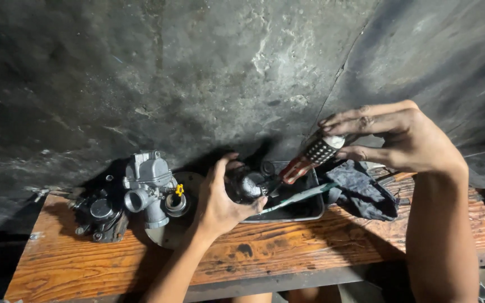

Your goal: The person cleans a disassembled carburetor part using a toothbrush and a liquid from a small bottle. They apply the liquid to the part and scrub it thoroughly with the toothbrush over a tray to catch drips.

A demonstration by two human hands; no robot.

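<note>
On a wooden bench (310,252) (dark wall behind), the left hand (220,202) grips a metal part (248,185); the right hand (399,137) grips a screwdriver (310,157) set against it.

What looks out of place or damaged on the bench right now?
Nothing stands out. The left hand grips a small metal part, the right hand a screwdriver over the tray.

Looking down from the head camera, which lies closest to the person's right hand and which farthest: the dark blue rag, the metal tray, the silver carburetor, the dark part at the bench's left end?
From the right hand, which holds a screwdriver:
1. Dark blue rag, just below the hand.
2. Metal tray, left of the rag, mid-bench.
3. Silver carburetor, beyond the left hand.
4. Dark part, at the bench's left end.
</note>
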